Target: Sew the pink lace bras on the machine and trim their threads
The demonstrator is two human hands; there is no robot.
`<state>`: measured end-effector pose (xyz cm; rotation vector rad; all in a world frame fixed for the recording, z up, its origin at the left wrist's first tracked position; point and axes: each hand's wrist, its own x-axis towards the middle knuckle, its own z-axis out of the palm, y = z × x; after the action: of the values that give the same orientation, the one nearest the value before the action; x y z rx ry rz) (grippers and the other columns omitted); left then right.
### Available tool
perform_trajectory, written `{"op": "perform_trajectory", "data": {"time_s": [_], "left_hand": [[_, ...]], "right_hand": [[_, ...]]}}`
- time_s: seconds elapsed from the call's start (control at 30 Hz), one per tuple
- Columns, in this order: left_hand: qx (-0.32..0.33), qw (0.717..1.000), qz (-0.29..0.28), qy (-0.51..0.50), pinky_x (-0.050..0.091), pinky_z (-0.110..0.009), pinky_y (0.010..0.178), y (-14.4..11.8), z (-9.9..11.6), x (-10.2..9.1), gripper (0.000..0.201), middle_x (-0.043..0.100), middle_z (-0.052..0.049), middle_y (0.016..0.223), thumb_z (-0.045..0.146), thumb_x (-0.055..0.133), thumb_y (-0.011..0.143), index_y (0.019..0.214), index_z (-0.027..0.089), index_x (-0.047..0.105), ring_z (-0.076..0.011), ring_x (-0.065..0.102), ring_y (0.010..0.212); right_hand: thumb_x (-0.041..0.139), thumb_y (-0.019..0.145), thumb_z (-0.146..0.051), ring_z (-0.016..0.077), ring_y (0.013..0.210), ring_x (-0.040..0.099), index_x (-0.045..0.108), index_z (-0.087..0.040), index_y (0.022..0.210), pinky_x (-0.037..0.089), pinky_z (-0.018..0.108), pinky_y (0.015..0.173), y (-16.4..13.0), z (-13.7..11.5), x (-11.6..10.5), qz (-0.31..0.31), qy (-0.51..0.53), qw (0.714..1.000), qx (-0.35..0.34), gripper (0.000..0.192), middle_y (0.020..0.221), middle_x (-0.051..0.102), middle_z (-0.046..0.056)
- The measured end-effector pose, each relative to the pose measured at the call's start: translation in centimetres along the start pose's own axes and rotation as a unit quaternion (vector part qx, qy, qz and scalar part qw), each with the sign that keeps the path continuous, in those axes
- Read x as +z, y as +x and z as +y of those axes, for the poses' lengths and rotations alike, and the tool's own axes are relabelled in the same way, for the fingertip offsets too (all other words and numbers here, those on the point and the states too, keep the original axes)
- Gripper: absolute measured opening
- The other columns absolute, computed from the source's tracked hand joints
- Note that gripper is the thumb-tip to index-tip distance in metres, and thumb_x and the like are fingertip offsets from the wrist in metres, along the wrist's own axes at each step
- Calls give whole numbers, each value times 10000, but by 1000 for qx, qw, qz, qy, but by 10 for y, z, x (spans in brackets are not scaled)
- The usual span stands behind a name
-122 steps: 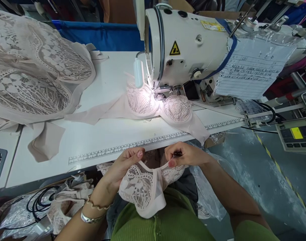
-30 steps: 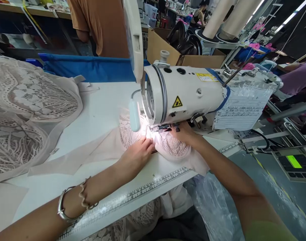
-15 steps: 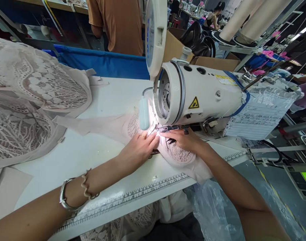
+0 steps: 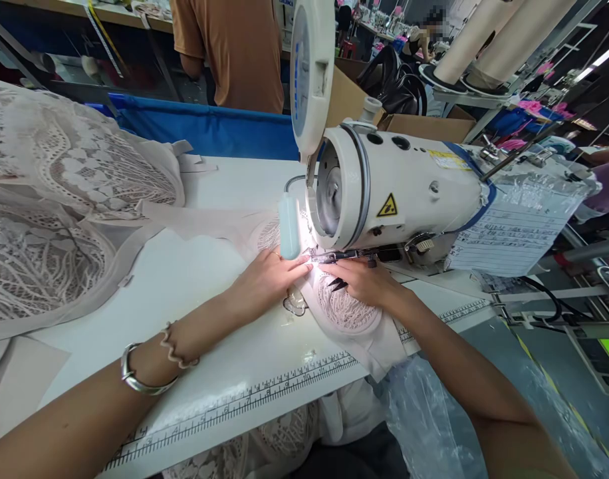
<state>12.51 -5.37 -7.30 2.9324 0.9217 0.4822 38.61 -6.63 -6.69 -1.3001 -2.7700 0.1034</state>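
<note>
A busy sewing workshop: a white table [image 4: 195,293] with a printed ruler strip [image 4: 264,394] along its near edge, a blue cloth [image 4: 205,130] behind it, and a person in an orange shirt [image 4: 235,46] standing beyond.

The left hand [image 4: 264,283] lies flat, fingers straight and together, pressing a lace bra [image 4: 342,313] down just left of the needle, under the lamp [image 4: 289,226]. The right hand [image 4: 364,283] rests on the bra's right cup, fingers lightly curled and spread, tips at the presser foot; a small dark tool shows under them, though whether it is gripped I cannot tell. The bra sits on the table below the head of the sewing machine [image 4: 399,193], its edge drooping over the table's front. Two bracelets [image 4: 149,362] circle the left wrist. A lace pile [image 4: 60,199] fills the table's left, and a paper sheet [image 4: 508,236] hangs from the machine's right side.
</note>
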Motion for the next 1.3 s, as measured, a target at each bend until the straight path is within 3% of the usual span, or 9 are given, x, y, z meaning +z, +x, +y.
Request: {"op": "perform_trajectory", "data": {"time_s": [0.13,0.27,0.4,0.5,0.6,0.67,0.77,1.0,1.3], "left_hand": [[2,1000,3,-7,490,-456,862,2,-7,-2,422,687,-88,1297,47,354,975,1226,195,659,-285,606,1023],[8,1000,16,16,501,-414,772,4,-7,0,395,699,-124,1234,62,355,988,1220,183,650,-280,612,970],[-17,996,39,84,500,-385,731,3,17,2,402,686,-185,1151,-16,336,950,1184,106,639,-246,636,864],[-38,995,18,96,529,-423,808,-1,47,6,274,680,-220,1115,155,416,1010,1150,35,619,-304,648,986],[-63,992,0,107,519,-514,937,-4,67,13,483,630,-303,1225,378,504,997,1215,-49,561,-409,586,1170],[-67,993,6,95,487,-551,1004,-4,69,16,460,613,-309,1257,323,473,998,1254,-55,531,-412,566,1209],[-50,997,26,52,498,-551,1004,-5,61,18,368,647,-261,1188,192,371,1009,1267,-14,532,-364,591,1175],[13,998,56,21,534,-517,985,-9,32,11,374,640,-243,1231,100,279,1027,1292,8,527,-338,574,1219],[9,998,-4,-65,565,-469,939,-7,0,7,391,571,-218,1405,120,293,1034,1348,87,523,-316,594,1216]], "right_hand": [[480,802,12,189,805,615,648,-254,1263,382,274,582,-2,-7,-4,26,-27,999,14,558,925,736,32],[480,838,-24,178,726,575,670,-202,1004,346,266,573,0,-11,-2,33,0,999,20,309,830,705,41],[562,849,-116,186,740,586,629,-214,835,364,255,586,5,-15,2,28,41,993,106,119,852,695,40],[605,834,-151,201,735,597,635,-217,780,377,264,596,6,-15,6,40,32,982,180,90,809,690,38],[604,850,-156,208,762,613,695,-211,898,421,275,641,3,-10,10,65,29,980,184,117,836,704,44],[566,859,-114,198,821,625,706,-233,1093,453,268,683,-1,-7,11,71,40,989,123,297,938,718,40],[489,865,-51,171,876,624,668,-282,1263,475,244,715,-6,-5,11,67,47,996,35,493,1011,704,24],[453,825,6,180,898,632,650,-252,1296,491,252,706,-5,-16,3,48,9,999,21,573,1029,693,45],[479,910,-70,201,942,641,667,-233,1214,491,264,753,-1,-20,4,47,13,998,42,393,1061,699,58]]}}
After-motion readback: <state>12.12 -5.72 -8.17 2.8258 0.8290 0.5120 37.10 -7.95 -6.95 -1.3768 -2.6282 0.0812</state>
